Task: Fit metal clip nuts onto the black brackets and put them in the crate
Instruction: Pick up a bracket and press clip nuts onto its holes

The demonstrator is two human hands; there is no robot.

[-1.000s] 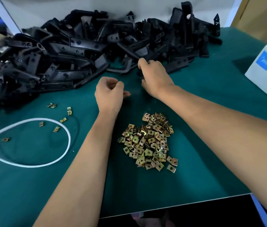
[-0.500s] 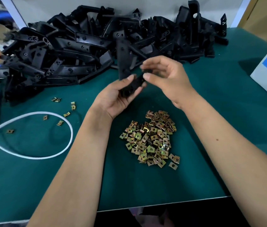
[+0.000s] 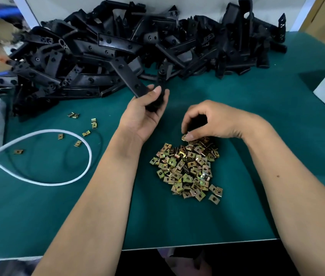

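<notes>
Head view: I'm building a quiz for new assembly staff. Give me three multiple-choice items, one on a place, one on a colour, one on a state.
1. Where is the big pile of clip nuts?
A. in front of the person
B. on the white box
C. inside the cord loop

2. What colour is the table mat?
A. red
B. green
C. grey

3. What does the left hand hold?
A. nothing
B. white cord
C. a black bracket

Answers: 1 A, it lies between the forearms; 2 B, the surface is teal green; 3 C, fingers wrap the bracket's end while the right hand pinches a nut.

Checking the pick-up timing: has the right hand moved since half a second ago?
Yes. The right hand has come down from the black plastic bracket toward the person, onto the far edge of the pile of brass-coloured metal clip nuts.
</notes>
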